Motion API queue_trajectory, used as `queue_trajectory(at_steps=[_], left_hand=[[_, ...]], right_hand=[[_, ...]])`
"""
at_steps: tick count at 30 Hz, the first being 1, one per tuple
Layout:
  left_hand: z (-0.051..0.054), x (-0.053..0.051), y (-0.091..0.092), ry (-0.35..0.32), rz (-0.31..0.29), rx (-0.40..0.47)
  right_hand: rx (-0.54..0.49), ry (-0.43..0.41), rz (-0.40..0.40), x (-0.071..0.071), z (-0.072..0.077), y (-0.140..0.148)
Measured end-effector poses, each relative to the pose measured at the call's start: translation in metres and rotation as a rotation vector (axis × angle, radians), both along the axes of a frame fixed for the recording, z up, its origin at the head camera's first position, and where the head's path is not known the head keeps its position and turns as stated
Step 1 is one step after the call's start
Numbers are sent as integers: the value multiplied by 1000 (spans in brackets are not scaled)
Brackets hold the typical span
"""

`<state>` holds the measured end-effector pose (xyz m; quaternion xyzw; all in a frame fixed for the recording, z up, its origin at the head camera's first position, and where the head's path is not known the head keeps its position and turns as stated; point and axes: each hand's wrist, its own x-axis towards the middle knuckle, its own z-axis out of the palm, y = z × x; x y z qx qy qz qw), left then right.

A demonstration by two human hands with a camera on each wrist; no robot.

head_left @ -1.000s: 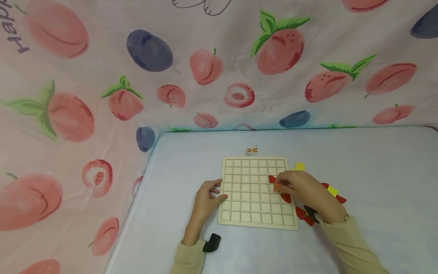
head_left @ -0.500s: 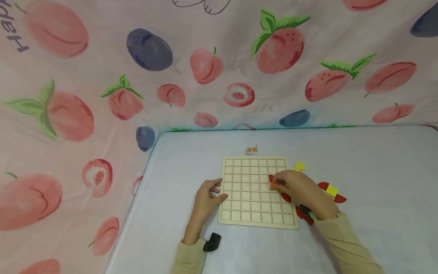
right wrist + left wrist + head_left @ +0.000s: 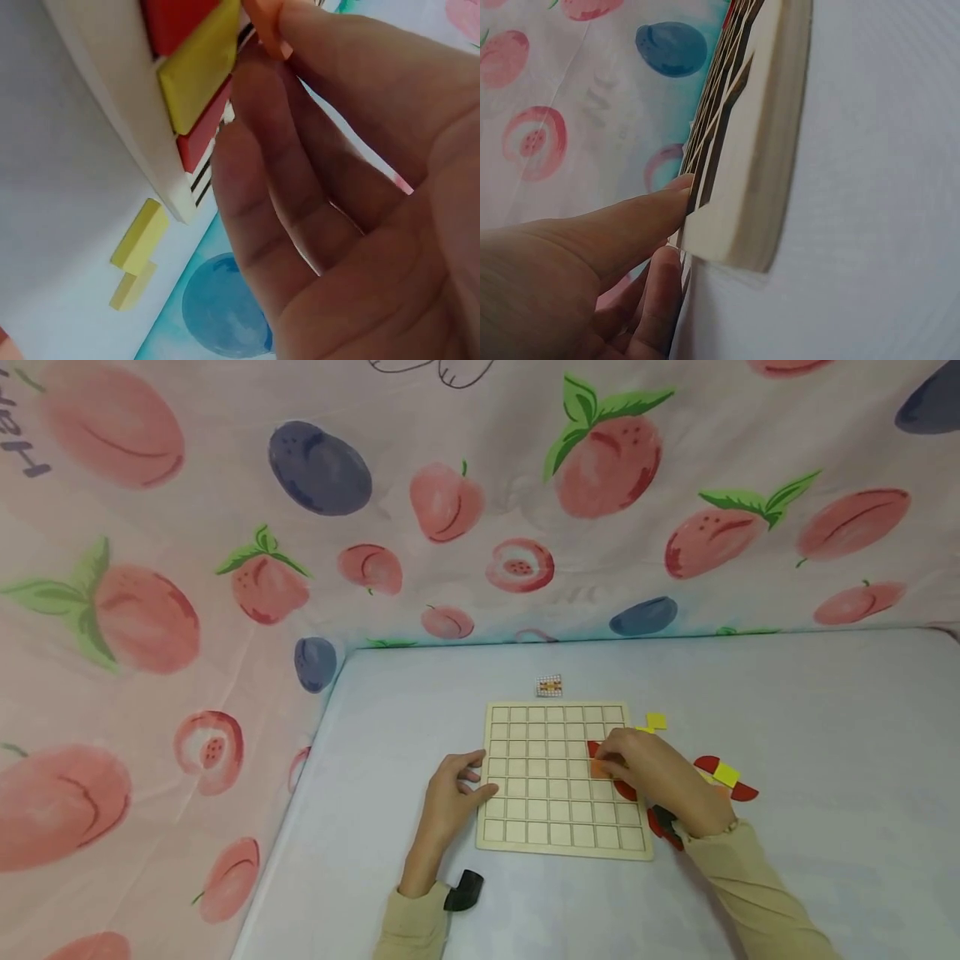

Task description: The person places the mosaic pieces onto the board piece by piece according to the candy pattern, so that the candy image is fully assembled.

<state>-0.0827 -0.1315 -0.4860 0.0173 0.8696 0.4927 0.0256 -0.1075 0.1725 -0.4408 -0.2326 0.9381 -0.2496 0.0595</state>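
A pale wooden grid board (image 3: 558, 835) lies flat on the table. At its left edge my left hand (image 3: 450, 789) rests, thumb over the rim and fingertips at the side; the left wrist view shows the thumb (image 3: 645, 217) touching the board. My right hand (image 3: 652, 772) is over the board's right part and pinches an orange square tile (image 3: 597, 768) between thumb and fingertips. In the right wrist view this orange tile (image 3: 266, 22) is partly cut off. Beside it, red tiles (image 3: 204, 127) and a yellow tile (image 3: 199, 67) sit on the board. My palm hides some cells.
A small printed pattern card (image 3: 550, 686) lies behind the board. Loose yellow tiles (image 3: 656, 721) lie off its right corner; more red and yellow tiles (image 3: 726, 775) lie right of my hand. A fruit-printed cloth (image 3: 517, 485) hangs behind and left of the table.
My right hand has shifted slightly left with the orange tile, which now lies flatter at a cell below the red tile. The left hand stays at the board's edge. The view has tilted slightly.
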Motion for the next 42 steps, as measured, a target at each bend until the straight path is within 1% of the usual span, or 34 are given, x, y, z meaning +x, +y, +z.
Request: queue_trajectory(at_steps=[4,7,13,21,26,30,34,37,42], left_hand=[[0,0,0,-3,3,-7],[1,0,0,-8,6,-11],[4,0,1,-17,14,-12],[4,1,0,-11,17,-11],[4,1,-1,-3,13,-9],[3,-1,-1,-1,4,2],[2,-1,0,-3,-6,2],[1,-1,1,-7,-7,-3],[1,-1,-1,10,-13,-5]], right_hand=[[-6,35,14,-1,-2,0],[-3,41,9,-1,-3,0],[-1,13,-6,-2,-3,0],[5,0,-11,-3,-4,0],[23,-34,-36,-2,1,2],[49,-37,-49,-2,6,7],[39,-53,-49,2,8,15],[26,-51,-52,7,8,20],[66,-37,-61,14,11,24]])
